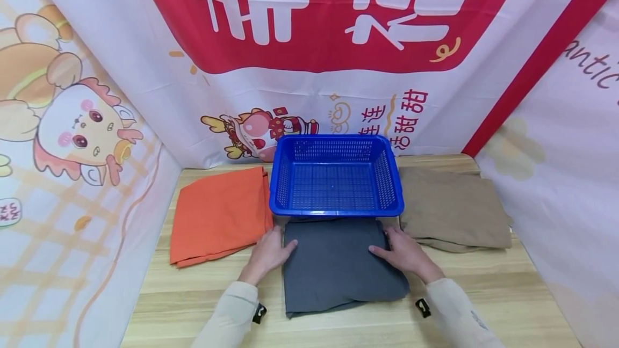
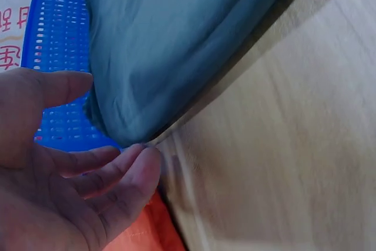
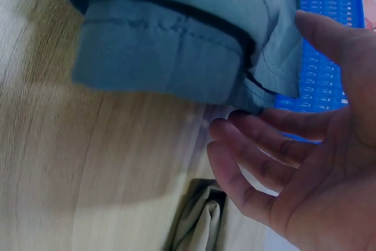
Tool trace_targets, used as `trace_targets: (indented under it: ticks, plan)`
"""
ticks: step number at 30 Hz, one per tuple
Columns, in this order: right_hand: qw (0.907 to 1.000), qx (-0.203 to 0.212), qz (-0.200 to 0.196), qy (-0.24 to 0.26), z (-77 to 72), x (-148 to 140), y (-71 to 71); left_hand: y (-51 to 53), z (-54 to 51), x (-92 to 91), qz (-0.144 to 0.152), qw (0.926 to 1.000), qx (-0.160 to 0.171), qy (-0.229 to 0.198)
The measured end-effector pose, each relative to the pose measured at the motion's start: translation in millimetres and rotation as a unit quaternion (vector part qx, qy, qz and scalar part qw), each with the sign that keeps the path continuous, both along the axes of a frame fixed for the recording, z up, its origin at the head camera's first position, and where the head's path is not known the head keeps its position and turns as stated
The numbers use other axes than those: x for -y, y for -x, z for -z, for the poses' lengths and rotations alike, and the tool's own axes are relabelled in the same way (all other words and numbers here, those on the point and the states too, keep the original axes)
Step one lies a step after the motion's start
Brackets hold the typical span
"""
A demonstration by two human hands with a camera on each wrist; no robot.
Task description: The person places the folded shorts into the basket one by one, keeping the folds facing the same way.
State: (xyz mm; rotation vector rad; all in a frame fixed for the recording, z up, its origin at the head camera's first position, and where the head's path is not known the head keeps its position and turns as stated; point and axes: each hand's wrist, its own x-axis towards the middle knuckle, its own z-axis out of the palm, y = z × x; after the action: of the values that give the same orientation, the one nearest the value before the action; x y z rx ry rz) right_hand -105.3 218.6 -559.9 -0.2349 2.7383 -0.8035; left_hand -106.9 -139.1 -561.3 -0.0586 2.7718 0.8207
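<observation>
A dark grey folded cloth (image 1: pixel 338 267) with stitched seams lies on the table before the blue basket. At its left edge is my left hand (image 1: pixel 272 251), thumb over the cloth's corner and fingers along the side. In the left wrist view the left hand (image 2: pixel 76 163) has its thumb and fingers apart, fingertips close to the cloth's edge. My right hand (image 1: pixel 405 251) lies at the opposite edge in the same way. The right wrist view shows the right hand (image 3: pixel 305 145) with fingers spread by the cloth's layered folds (image 3: pixel 158 45); neither hand is pinching it.
The blue plastic basket (image 1: pixel 336 212), with perforated walls, stands behind the grey cloth. An orange folded cloth (image 1: pixel 220 216) lies to the left and a khaki folded cloth (image 1: pixel 452 208) to the right. Printed fabric curtains (image 1: pixel 314 90) enclose the wooden table (image 1: pixel 483 299) on three sides.
</observation>
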Motion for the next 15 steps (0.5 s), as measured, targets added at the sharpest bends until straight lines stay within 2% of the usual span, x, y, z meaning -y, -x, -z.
trace_targets:
  ticks: [4, 7, 15]
  plan:
    - [0.9999, 0.003, 0.010, 0.011, 1.8, 2.7, 2.5, 0.6, 3.4, -2.0, -0.008, 0.9999, 0.008, -0.012]
    - [0.9994, 0.010, 0.023, 0.023, 4.2, 4.1, 5.3, 1.5, 5.6, -2.4, -0.014, 0.9994, 0.001, -0.032]
    - [0.9972, 0.028, 0.051, 0.047, 10.9, 6.5, 13.4, 4.2, 9.9, -2.6, -0.047, 0.9959, 0.012, -0.076]
